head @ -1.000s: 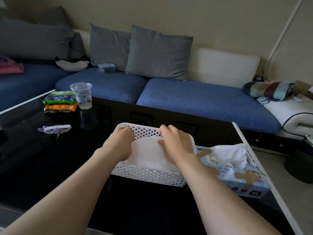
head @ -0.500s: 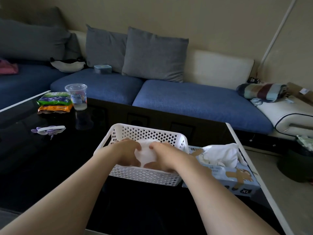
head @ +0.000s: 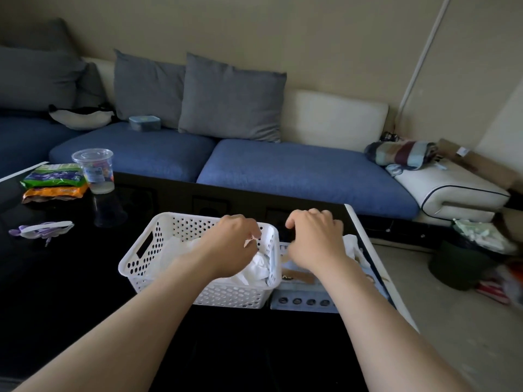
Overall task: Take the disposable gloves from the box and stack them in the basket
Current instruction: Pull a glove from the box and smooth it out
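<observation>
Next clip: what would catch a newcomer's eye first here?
The left hand hangs over the white basket, which has crumpled gloves inside. The right hand hangs over the glove box just right of it, near the right end of the black table. A blue sofa runs behind.

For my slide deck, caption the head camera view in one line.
Left hand over the white basket of gloves, right hand above the glove box beside it.
</observation>
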Demonstrator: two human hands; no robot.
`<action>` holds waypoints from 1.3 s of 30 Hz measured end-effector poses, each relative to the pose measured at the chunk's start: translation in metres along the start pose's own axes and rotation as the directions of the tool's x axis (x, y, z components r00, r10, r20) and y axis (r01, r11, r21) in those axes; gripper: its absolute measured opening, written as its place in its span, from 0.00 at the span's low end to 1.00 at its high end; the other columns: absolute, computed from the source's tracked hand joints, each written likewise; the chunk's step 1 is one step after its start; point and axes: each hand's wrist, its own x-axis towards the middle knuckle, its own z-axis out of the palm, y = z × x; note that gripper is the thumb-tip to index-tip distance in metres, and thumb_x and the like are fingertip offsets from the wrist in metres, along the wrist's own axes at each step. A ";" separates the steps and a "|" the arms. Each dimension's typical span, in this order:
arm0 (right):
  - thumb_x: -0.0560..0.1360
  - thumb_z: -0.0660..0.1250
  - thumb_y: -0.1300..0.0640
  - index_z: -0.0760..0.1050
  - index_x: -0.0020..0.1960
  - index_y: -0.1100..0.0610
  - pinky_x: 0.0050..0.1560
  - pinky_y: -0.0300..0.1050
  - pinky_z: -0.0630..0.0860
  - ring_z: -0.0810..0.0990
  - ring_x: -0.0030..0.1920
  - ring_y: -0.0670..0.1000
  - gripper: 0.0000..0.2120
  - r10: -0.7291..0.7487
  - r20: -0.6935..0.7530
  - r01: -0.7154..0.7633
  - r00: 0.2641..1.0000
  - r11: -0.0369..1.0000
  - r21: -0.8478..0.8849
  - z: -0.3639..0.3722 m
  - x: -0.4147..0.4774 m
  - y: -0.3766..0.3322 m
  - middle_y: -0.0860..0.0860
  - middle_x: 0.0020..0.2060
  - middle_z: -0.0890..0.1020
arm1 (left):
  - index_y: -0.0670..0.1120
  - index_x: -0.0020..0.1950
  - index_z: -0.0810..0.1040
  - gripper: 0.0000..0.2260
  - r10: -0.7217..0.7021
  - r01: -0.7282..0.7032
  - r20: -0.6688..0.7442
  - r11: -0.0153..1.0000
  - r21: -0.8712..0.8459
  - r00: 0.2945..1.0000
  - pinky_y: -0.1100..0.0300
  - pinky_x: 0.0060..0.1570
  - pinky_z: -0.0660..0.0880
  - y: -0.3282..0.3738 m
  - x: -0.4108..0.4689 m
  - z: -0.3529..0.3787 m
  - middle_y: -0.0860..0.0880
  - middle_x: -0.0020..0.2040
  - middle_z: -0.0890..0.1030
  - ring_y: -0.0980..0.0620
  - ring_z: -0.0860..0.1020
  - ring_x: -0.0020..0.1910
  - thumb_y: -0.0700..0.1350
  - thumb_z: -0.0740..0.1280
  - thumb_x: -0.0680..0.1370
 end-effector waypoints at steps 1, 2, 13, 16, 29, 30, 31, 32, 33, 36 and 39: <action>0.77 0.72 0.59 0.75 0.69 0.48 0.68 0.56 0.69 0.72 0.67 0.59 0.21 0.042 0.027 -0.041 0.999 0.999 -0.029 -0.003 -0.002 0.007 0.52 0.64 0.78 | 0.52 0.63 0.82 0.11 0.040 -0.040 0.006 0.999 -0.011 0.999 0.55 0.60 0.77 0.007 0.001 0.002 0.54 0.59 0.80 0.54 0.76 0.60 0.46 0.66 0.82; 0.76 0.73 0.58 0.74 0.70 0.49 0.71 0.58 0.68 0.72 0.68 0.59 0.23 0.081 0.058 -0.078 0.995 0.996 -0.049 -0.006 -0.004 0.015 0.53 0.64 0.77 | 0.53 0.63 0.81 0.11 0.076 -0.076 0.017 0.997 -0.017 0.997 0.55 0.62 0.76 0.014 0.002 0.006 0.54 0.60 0.79 0.54 0.75 0.61 0.46 0.66 0.82; 0.79 0.69 0.63 0.82 0.45 0.49 0.52 0.51 0.67 0.81 0.52 0.55 0.11 0.110 -0.074 -0.107 0.991 0.993 0.047 0.000 -0.011 0.071 0.48 0.42 0.83 | 0.52 0.70 0.79 0.15 0.143 -0.136 0.097 0.988 -0.071 0.985 0.58 0.65 0.73 0.063 0.017 0.032 0.54 0.68 0.79 0.53 0.75 0.67 0.48 0.65 0.84; 0.82 0.66 0.62 0.79 0.40 0.49 0.47 0.49 0.65 0.77 0.42 0.53 0.14 0.052 -0.150 -0.045 0.987 0.998 0.049 0.002 -0.011 0.076 0.47 0.37 0.81 | 0.49 0.74 0.75 0.19 0.113 -0.102 0.104 0.989 -0.106 0.988 0.61 0.62 0.69 0.072 0.021 0.039 0.51 0.71 0.77 0.51 0.74 0.70 0.46 0.64 0.83; 0.87 0.54 0.58 0.72 0.46 0.55 0.45 0.47 0.68 0.75 0.40 0.51 0.13 0.138 -0.370 0.023 0.919 0.916 0.401 0.003 -0.011 0.071 0.44 0.38 0.73 | 0.49 0.57 0.86 0.06 -0.064 0.073 0.037 0.877 -0.475 0.997 0.57 0.58 0.81 0.078 0.030 0.044 0.57 0.49 0.86 0.60 0.83 0.50 0.44 0.71 0.82; 0.86 0.54 0.58 0.72 0.44 0.56 0.42 0.43 0.69 0.75 0.39 0.48 0.14 0.192 -0.381 0.025 0.904 0.867 0.498 0.002 -0.011 0.070 0.46 0.38 0.75 | 0.50 0.57 0.87 0.07 -0.063 0.080 0.052 0.879 -0.470 0.997 0.56 0.59 0.82 0.077 0.030 0.043 0.57 0.49 0.86 0.60 0.83 0.50 0.43 0.70 0.82; 0.86 0.55 0.59 0.74 0.44 0.58 0.38 0.38 0.69 0.75 0.37 0.45 0.15 0.249 -0.377 0.020 0.892 0.812 0.583 0.001 -0.011 0.069 0.49 0.37 0.78 | 0.51 0.58 0.87 0.08 -0.051 0.078 0.069 0.880 -0.469 0.996 0.56 0.59 0.81 0.076 0.029 0.043 0.58 0.50 0.86 0.60 0.83 0.51 0.43 0.69 0.82; 0.86 0.56 0.59 0.75 0.43 0.60 0.34 0.34 0.68 0.74 0.34 0.44 0.15 0.300 -0.365 0.014 0.881 0.755 0.655 -0.003 -0.012 0.068 0.51 0.37 0.79 | 0.53 0.59 0.86 0.09 -0.036 0.073 0.088 0.882 -0.465 0.995 0.56 0.60 0.81 0.076 0.028 0.042 0.58 0.51 0.86 0.60 0.83 0.52 0.44 0.69 0.82; 0.85 0.57 0.60 0.75 0.43 0.63 0.32 0.33 0.68 0.72 0.32 0.44 0.15 0.342 -0.349 0.012 0.872 0.699 0.715 -0.005 -0.012 0.066 0.53 0.36 0.79 | 0.55 0.59 0.86 0.09 -0.022 0.069 0.106 0.885 -0.461 0.994 0.57 0.60 0.80 0.076 0.027 0.042 0.59 0.53 0.86 0.60 0.83 0.54 0.45 0.69 0.82; 0.83 0.58 0.61 0.70 0.37 0.62 0.29 0.35 0.65 0.68 0.29 0.43 0.16 0.415 -0.318 0.023 0.852 0.578 0.816 -0.012 -0.013 0.064 0.53 0.32 0.73 | 0.56 0.61 0.85 0.09 -0.022 0.079 0.135 0.896 -0.438 0.991 0.58 0.60 0.78 0.077 0.025 0.041 0.59 0.57 0.84 0.60 0.81 0.55 0.48 0.68 0.83; 0.81 0.58 0.62 0.64 0.32 0.57 0.27 0.34 0.63 0.65 0.27 0.43 0.18 0.484 -0.283 0.033 0.828 0.462 0.886 -0.015 -0.013 0.061 0.46 0.28 0.68 | 0.54 0.59 0.83 0.08 -0.055 0.096 0.102 0.883 -0.459 0.993 0.54 0.61 0.80 0.075 0.025 0.041 0.58 0.56 0.83 0.58 0.82 0.54 0.52 0.72 0.81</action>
